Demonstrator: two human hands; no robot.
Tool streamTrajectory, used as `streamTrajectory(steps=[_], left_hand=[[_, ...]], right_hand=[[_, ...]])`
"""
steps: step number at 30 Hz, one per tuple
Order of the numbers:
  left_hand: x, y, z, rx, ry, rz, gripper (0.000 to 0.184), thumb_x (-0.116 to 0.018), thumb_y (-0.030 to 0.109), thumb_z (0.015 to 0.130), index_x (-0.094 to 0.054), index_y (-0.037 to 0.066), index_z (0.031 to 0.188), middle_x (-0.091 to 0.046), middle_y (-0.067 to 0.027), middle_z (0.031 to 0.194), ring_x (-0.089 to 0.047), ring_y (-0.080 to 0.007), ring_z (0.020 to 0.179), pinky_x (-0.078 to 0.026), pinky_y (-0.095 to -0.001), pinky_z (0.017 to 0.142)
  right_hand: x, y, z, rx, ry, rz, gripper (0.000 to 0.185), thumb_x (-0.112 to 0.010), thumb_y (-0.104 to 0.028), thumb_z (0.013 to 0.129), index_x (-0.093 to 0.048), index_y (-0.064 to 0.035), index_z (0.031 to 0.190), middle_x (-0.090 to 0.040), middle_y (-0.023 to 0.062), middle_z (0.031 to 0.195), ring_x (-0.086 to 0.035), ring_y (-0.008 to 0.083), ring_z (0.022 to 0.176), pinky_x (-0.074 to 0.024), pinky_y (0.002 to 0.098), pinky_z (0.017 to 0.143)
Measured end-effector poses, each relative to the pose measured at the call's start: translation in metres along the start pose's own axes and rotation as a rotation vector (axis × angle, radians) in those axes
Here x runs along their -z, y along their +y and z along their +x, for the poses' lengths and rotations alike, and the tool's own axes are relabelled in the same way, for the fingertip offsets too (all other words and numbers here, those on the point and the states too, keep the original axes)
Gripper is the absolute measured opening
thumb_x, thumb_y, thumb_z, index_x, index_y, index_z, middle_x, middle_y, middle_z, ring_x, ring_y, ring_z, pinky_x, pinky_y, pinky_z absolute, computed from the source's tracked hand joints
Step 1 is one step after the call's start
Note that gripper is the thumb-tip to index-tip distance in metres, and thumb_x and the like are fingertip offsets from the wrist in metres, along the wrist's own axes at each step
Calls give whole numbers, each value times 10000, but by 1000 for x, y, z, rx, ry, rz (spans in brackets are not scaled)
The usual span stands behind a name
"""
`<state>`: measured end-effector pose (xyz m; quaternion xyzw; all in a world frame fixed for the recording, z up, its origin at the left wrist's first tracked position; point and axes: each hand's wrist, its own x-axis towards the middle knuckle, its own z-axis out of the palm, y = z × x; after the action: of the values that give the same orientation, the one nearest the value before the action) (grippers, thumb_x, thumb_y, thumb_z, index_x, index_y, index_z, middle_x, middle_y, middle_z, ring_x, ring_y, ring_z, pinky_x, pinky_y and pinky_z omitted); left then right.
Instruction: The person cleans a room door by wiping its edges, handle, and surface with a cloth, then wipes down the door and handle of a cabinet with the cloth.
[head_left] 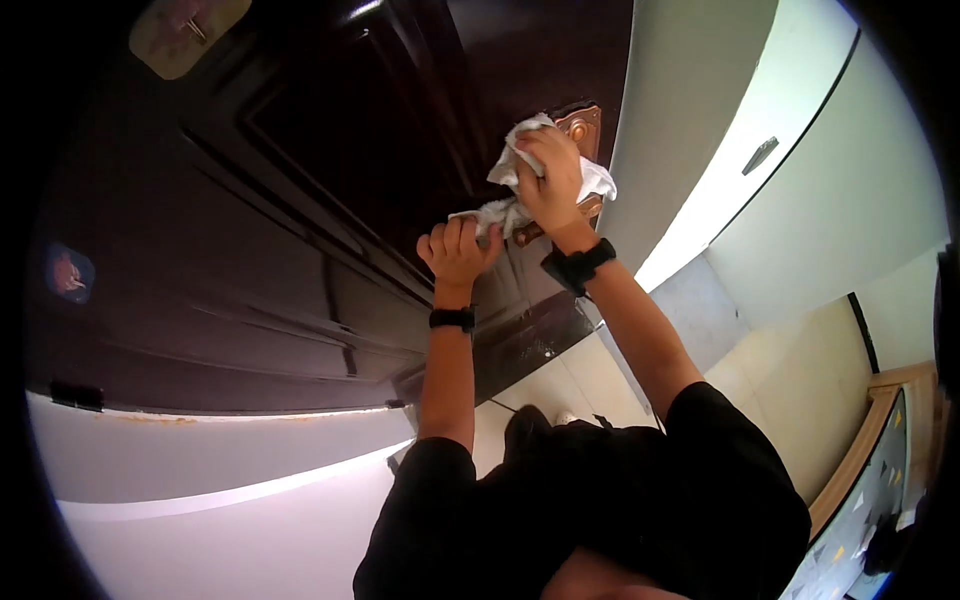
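Observation:
A white cloth (505, 170) is bunched against the copper-coloured door handle plate (583, 127) on a dark brown panelled door (330, 130). My right hand (552, 178) grips the cloth from above and presses it to the plate, with a loose end showing to its right. Lower and to the left, my left hand (459, 252) has its fingers curled at the cloth's other end, close to the door surface. The lever handle (528, 235) pokes out below the cloth, partly covered by it. Each wrist wears a black band.
Two stickers are on the door, a pale one (185, 35) at the top with a small hook and a blue one (70, 273) at the left. A pale wall (690, 90) borders the door's right edge. Light floor tiles (780, 370) lie below. A wood-framed piece (855, 450) stands at lower right.

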<state>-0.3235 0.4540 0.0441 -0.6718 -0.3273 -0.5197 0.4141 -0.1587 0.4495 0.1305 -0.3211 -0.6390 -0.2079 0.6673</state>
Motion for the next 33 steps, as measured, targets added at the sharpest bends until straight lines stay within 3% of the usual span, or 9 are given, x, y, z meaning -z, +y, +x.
streamTrajectory(steps=[9, 11, 16, 19, 23, 26, 29, 32, 33], left_hand=[[-4, -7, -4, -41, -5, 34, 226, -630, 152, 821, -440, 160, 943, -429, -24, 995, -434, -207, 869, -303, -359, 775], [0, -13, 7, -93, -7, -6, 195, -598, 104, 836, -445, 157, 944, -430, -23, 982, -427, -213, 864, -314, -369, 759], [24, -44, 84, -101, 206, 173, 138, -633, 151, 823, -525, 155, 907, -487, -25, 958, -469, -232, 843, -363, -383, 720], [28, -47, 105, 48, 37, 58, 92, -642, 145, 814, -566, 156, 864, -542, -9, 927, -505, -223, 875, -381, -391, 759], [21, -40, 116, -36, 91, 91, 115, -590, 107, 833, -622, 158, 930, -599, 7, 1087, -512, -217, 1043, -392, -382, 871], [30, -29, 129, -12, 31, 62, 227, -539, 98, 858, -665, 158, 1037, -575, -1, 1244, -481, -233, 1184, -409, -385, 933], [30, -25, 151, -18, -63, -290, 255, -524, 75, 858, -694, 162, 1028, -555, -42, 1279, -474, -275, 1219, -438, -407, 967], [24, -27, 186, 19, 57, -294, 266, -541, 75, 835, -688, 164, 1038, -548, -41, 1288, -471, -286, 1231, -414, -433, 988], [26, -30, 199, -11, 79, -223, 279, -546, 72, 824, -686, 174, 1042, -544, -40, 1293, -467, -282, 1236, -402, -448, 995]], right_hand=[[-31, -27, 79, 516, -96, 121, 207, -635, -27, 646, -613, -86, 843, -611, 71, 1018, -580, 250, 936, -478, 352, 775], [-19, -11, 83, 634, -280, 21, 205, -625, -67, 652, -626, -91, 856, -614, 59, 1032, -590, 224, 910, -497, 333, 753], [-2, -8, 71, 409, -186, 0, 371, -742, -227, 666, -637, -87, 993, -585, 79, 1146, -565, 258, 998, -489, 368, 851], [10, -16, 58, 236, -315, -103, 544, -722, -256, 700, -566, -108, 1200, -501, 91, 1305, -484, 271, 1182, -378, 401, 1020], [8, -21, 56, 193, -289, -133, 532, -715, -278, 723, -561, -97, 1199, -497, 112, 1308, -473, 273, 1201, -382, 423, 1014], [-1, -19, 57, 155, -220, -111, 554, -685, -292, 775, -504, -75, 1252, -447, 196, 1338, -443, 339, 1219, -358, 454, 1024], [-2, -25, 70, -46, -138, -143, 592, -617, -272, 849, -378, -10, 1324, -232, 330, 1421, -305, 489, 1268, -300, 479, 1046], [-9, -17, 90, -78, 45, -190, 626, -614, -284, 853, -344, -9, 1346, -196, 325, 1440, -280, 496, 1278, -263, 491, 1061], [-6, -15, 96, -98, 16, -130, 623, -590, -197, 863, -285, 28, 1357, -114, 383, 1433, -171, 480, 1343, -160, 512, 1096]])
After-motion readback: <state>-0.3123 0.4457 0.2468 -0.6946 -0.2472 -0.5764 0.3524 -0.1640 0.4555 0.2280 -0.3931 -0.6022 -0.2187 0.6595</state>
